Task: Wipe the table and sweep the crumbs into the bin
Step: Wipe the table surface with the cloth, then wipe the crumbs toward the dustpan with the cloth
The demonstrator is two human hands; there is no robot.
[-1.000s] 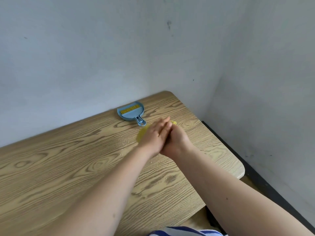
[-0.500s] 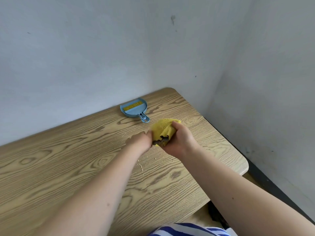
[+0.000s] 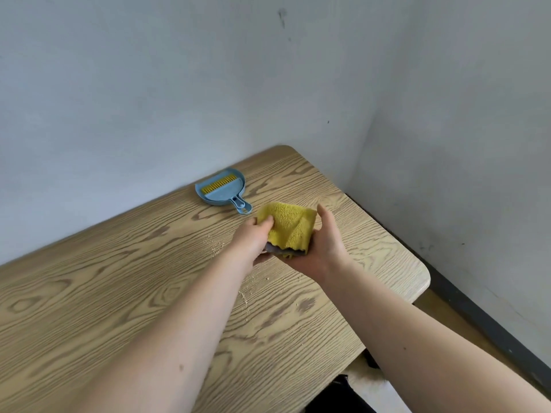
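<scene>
A yellow cloth (image 3: 290, 226) with a grey underside is held up above the wooden table (image 3: 104, 287), folded between both hands. My left hand (image 3: 253, 238) pinches its left edge. My right hand (image 3: 323, 245) cups it from the right and below. Pale crumbs (image 3: 216, 247) lie scattered on the table, just left of my left wrist and under my left forearm. A small blue dustpan (image 3: 222, 192) with a yellow-bristled brush in it lies at the back by the wall, apart from the cloth.
Grey walls close off the back and the right side. The table's rounded right edge (image 3: 425, 281) drops to a floor strip with a dark skirting (image 3: 477, 314). No bin is in view.
The cloth has been lifted off the table. A second ago both hands pressed it flat; now they hold it raised, spread wider between them.
</scene>
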